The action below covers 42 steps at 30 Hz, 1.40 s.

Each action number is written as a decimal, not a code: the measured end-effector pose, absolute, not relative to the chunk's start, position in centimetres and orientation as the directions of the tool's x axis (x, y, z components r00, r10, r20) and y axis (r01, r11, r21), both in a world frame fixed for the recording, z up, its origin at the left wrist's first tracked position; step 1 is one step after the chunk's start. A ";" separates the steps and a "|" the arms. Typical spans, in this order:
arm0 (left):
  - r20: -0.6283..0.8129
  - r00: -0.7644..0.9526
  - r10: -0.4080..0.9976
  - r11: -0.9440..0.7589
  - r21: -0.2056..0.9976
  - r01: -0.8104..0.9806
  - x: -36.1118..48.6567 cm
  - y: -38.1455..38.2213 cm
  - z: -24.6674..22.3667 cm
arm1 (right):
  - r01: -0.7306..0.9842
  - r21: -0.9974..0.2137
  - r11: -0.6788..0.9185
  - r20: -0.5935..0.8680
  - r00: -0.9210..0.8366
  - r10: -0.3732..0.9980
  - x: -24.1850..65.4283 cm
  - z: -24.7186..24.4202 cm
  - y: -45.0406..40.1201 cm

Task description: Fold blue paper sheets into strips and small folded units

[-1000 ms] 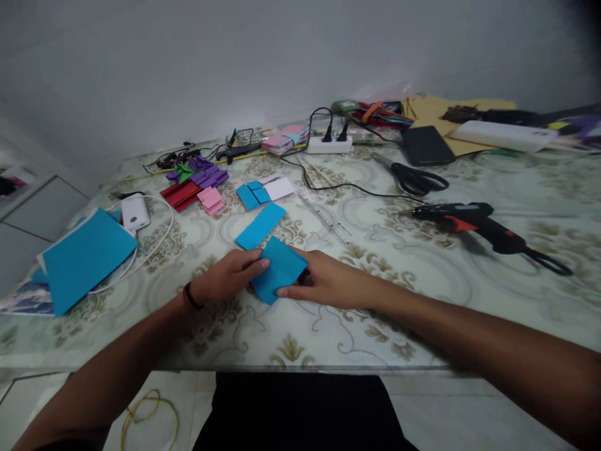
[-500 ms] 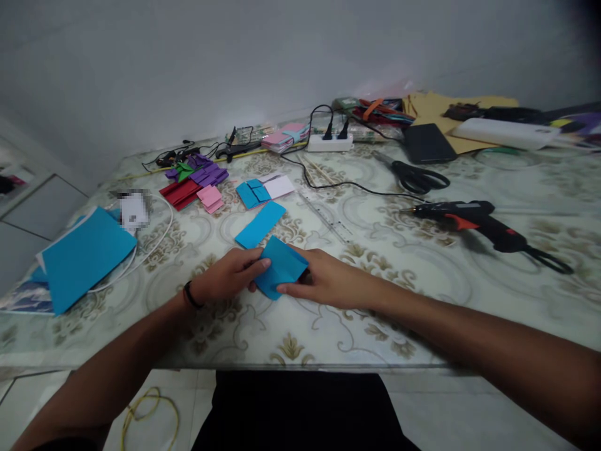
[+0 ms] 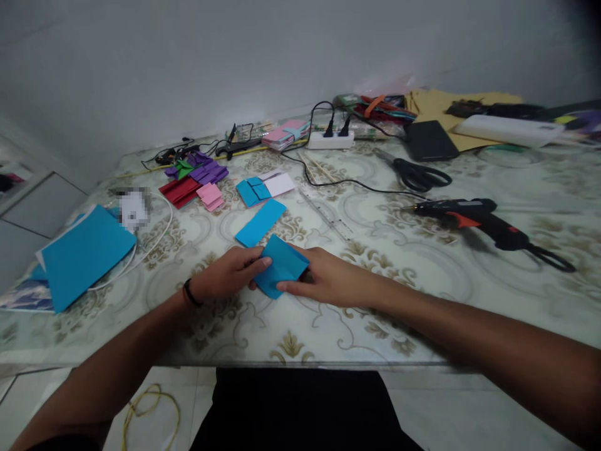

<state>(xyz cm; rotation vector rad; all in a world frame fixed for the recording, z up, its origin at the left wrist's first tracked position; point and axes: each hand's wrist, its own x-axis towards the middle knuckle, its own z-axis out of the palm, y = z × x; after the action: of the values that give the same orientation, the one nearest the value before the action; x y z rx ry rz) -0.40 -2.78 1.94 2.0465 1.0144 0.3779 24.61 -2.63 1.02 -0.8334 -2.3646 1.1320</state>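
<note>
A piece of blue paper [image 3: 282, 266] is held between my two hands over the front middle of the table. My left hand [image 3: 235, 270] pinches its left edge, thumb on top. My right hand [image 3: 323, 275] grips its right side, with the thumb along the near edge and the other fingers partly hidden behind the paper. Just beyond it lies a flat blue paper strip [image 3: 261, 223]. Farther back are small folded blue pieces [image 3: 253, 191] beside a white piece [image 3: 280, 185], and a clear ruler [image 3: 326, 216] lies to their right.
On the right lie a glue gun [image 3: 474, 219], black scissors [image 3: 420, 174] and a dark flat box [image 3: 429, 140]. A white power strip [image 3: 331, 140] with plugs stands at the back. Folded purple [image 3: 211, 172], red [image 3: 179, 190] and pink [image 3: 211, 196] papers sit back left; blue sheets [image 3: 89, 257] lie left.
Almost nothing differs. Both hands keep their hold on the blue paper, whose upper face looks slightly flatter. The view has shifted a little.
</note>
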 end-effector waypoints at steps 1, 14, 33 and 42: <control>-0.082 0.633 0.770 -0.355 0.769 0.531 -0.4 -2.8 1.9 | 0.347 -0.795 0.497 0.084 -0.749 0.657 24.6 1.0 -2.6; -0.085 0.647 0.757 -0.357 0.776 0.520 -0.4 -2.8 2.0 | 0.381 -0.775 0.504 0.057 -0.752 0.657 24.7 1.0 -2.5; -0.062 0.668 0.741 -0.388 0.773 0.502 -0.3 -2.7 2.1 | 0.376 -0.766 0.521 0.066 -0.760 0.647 24.7 1.0 -2.5; -0.071 0.675 0.735 -0.380 0.781 0.496 -0.3 -2.7 2.2 | 0.372 -0.785 0.496 0.048 -0.761 0.647 24.7 1.2 -2.6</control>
<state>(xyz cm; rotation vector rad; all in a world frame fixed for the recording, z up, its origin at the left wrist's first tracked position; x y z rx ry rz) -0.30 -2.74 2.16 2.0590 0.9472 0.3662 24.74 -2.60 1.15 -0.8525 -2.4079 1.1421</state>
